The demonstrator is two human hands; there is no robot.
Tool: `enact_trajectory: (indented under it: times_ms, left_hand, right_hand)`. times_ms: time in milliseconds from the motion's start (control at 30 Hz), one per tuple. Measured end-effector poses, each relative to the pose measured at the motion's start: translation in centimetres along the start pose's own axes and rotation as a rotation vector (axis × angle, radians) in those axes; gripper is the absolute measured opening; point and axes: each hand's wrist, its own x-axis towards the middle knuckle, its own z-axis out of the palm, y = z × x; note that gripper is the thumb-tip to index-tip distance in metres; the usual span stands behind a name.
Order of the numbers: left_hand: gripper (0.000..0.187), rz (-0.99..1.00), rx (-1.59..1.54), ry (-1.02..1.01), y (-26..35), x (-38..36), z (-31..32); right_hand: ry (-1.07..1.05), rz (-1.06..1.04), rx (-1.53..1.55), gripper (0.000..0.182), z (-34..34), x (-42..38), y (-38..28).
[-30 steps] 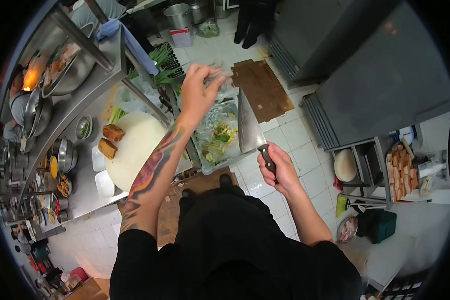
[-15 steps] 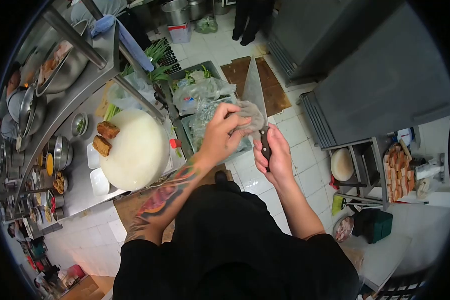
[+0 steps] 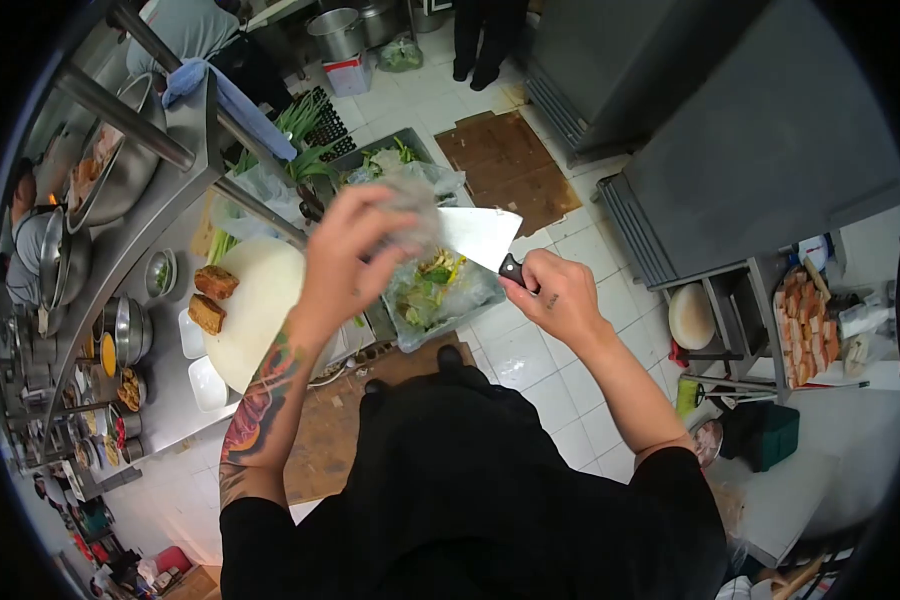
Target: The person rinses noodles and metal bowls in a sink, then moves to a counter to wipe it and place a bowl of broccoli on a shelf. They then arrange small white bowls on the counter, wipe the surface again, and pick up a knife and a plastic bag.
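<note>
My right hand [image 3: 560, 292] is closed round the dark handle of a large kitchen knife [image 3: 478, 234], whose broad blade points left. A grey cloth [image 3: 407, 205], smeared by motion, is in my left hand [image 3: 355, 245] and covers the blade's tip end. To the left, a round white cutting board [image 3: 260, 310] lies on the steel counter, partly behind my left forearm. Two browned pieces of meat [image 3: 210, 298] rest on its left side. Below the knife, a bin of vegetable scraps [image 3: 440, 300] stands on the floor.
White bowls [image 3: 207, 384] sit beside the board. A steel post [image 3: 135, 118] and a shelf with pans rise at the left. Large grey cabinets [image 3: 740, 150] stand at the right, above a tray of meat pieces [image 3: 806, 325]. Cardboard [image 3: 507, 165] covers part of the tiled floor. Other people stand at the back.
The knife has swung from pointing away to pointing left. My left hand has moved left along the blade with the cloth, and my right hand has turned over, knuckles up.
</note>
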Motion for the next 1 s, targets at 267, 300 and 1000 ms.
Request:
enact_trajectory:
  times_ms: [267,300,1000]
  left_hand:
    - [0.02,-0.007,0.063,-0.178,-1.4,1.2,9.0]
    - [0.018,-0.068,0.118,-0.15,-2.3,2.1,9.5]
    - [0.018,-0.169,-0.061,0.093,-0.3,-3.6,9.5]
  right_hand:
    - [-0.019,-0.204,-0.095,0.027,-0.3,1.4,-0.7]
    - [-0.082,-0.226,-0.12,0.024,-0.1,1.1,-0.5]
    - [-0.246,-0.167,-0.156,0.017,-0.4,-0.5,-0.5]
